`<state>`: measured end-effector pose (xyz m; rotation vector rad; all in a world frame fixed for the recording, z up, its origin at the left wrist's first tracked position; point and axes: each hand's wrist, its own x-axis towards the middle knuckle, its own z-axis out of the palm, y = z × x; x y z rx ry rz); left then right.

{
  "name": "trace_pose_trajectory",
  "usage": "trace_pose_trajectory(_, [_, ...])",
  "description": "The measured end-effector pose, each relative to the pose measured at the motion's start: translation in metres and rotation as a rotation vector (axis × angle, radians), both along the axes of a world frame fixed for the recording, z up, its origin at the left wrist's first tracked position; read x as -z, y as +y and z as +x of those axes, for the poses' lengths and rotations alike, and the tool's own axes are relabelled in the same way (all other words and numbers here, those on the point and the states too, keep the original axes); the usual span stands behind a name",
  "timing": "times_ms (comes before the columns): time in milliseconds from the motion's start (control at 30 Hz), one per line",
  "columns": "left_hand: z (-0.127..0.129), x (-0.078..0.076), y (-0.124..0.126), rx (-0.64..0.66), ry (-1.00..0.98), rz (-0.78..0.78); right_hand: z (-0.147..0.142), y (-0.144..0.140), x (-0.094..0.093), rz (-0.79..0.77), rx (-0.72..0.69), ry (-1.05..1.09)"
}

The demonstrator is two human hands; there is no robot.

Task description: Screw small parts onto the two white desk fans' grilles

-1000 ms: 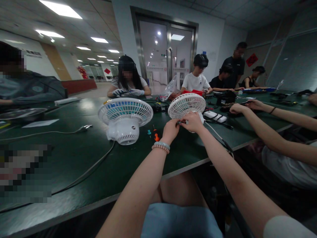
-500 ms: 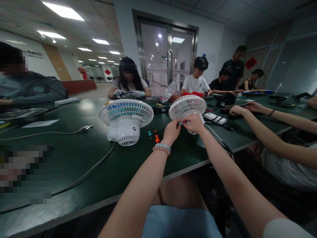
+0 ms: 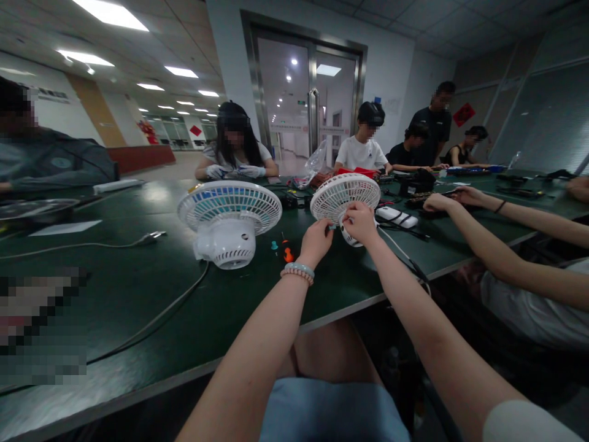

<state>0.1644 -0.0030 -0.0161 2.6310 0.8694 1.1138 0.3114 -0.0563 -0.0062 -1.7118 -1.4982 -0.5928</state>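
My left hand is closed in a pinch around a small teal piece, just in front of a white fan with a round grille. My right hand has its fingers pinched together against the back of that fan, by its motor housing. Whether anything is between those fingers is hidden. Left of my hands, a second white fan rests on the green table. Between the fans lie another small teal piece and a small orange and black screwdriver.
A grey cord runs from the left fan across the table. A plug lies farther left. Right of the fans sits a white box with a black cable. A co-worker's hands work at the right; other people sit across the table.
My right hand has moved away from my left hand, up and in toward the back of the right fan. The teal piece stays in my left hand. The view has shifted slightly.
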Motion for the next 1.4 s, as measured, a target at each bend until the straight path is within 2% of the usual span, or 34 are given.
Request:
trace_pose_trajectory(233, [0.010, 0.005, 0.006, 0.055, 0.012, 0.032, 0.000, 0.002, -0.001, -0.001, 0.040, 0.017])
trace_pose_trajectory(967, [0.017, 0.006, 0.007, 0.038, 0.059, 0.084, 0.009, 0.011, 0.006, 0.143, 0.002, 0.055])
trace_pose_trajectory(1400, [0.017, 0.004, 0.004, 0.004, 0.098, 0.032, 0.012, 0.012, 0.008, 0.174, -0.028, 0.050])
